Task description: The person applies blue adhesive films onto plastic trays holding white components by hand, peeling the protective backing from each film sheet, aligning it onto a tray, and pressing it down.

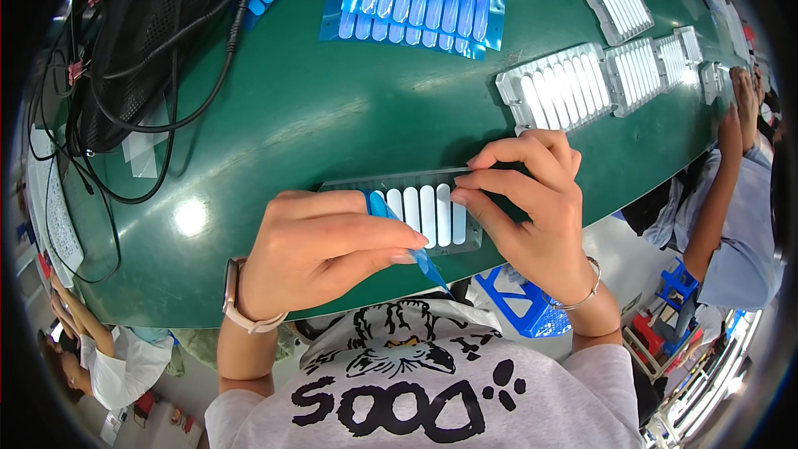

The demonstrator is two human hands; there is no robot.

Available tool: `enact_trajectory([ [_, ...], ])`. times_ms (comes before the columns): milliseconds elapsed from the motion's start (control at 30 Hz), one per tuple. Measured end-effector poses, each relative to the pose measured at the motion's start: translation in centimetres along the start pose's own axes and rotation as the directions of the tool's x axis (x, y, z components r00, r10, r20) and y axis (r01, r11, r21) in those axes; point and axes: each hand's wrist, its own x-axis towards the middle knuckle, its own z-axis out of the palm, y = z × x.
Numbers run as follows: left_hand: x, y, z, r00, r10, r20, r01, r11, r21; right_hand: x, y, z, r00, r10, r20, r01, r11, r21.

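In front of me lies a clear tray (473, 238) holding a row of long, rounded white strips (428, 214). My left hand (324, 245) pinches a thin blue film (426, 268) between thumb and forefinger over the tray's left part. Part of the film reaches up across the strips and a tail hangs toward the table's near edge. My right hand (532, 199) is at the tray's right end, thumb and forefinger close together at the top of the right-hand strips. Whether something thin sits between those fingertips is hidden. My left hand covers the tray's left end.
Blue sheets with rounded strips (416, 4) lie at the far middle of the green table (274, 129). Several similar filled trays (557, 87) line the right side. A black mesh bag (158, 33) with cables is at the left. Other people (736, 208) sit at both ends.
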Motion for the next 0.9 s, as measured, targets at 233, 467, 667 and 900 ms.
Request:
enact_trajectory([
  [233,0.2,0.4,0.2,1.000,-0.014,0.004,0.014,0.999,0.032,-0.6,-0.3,-0.5,0.995,0.007,-0.101,0.008,0.990,0.142],
  [467,1.2,1.3,0.9,1.000,0.008,-0.030,-0.003,0.984,0.177,-2.8,-2.8,-1.2,0.994,0.044,0.096,-0.075,0.936,0.343],
  [667,1.4,2.5,1.5,0.959,-0.220,-0.180,0.257,0.940,0.222,-4.2,-3.2,0.2,0.933,0.360,-0.018,-0.326,0.864,0.383],
  [900,-0.2,1.7,1.0,0.995,-0.020,-0.095,0.067,0.855,0.514,-3.4,-3.4,-0.4,0.891,0.453,0.009,-0.431,0.841,0.327],
])
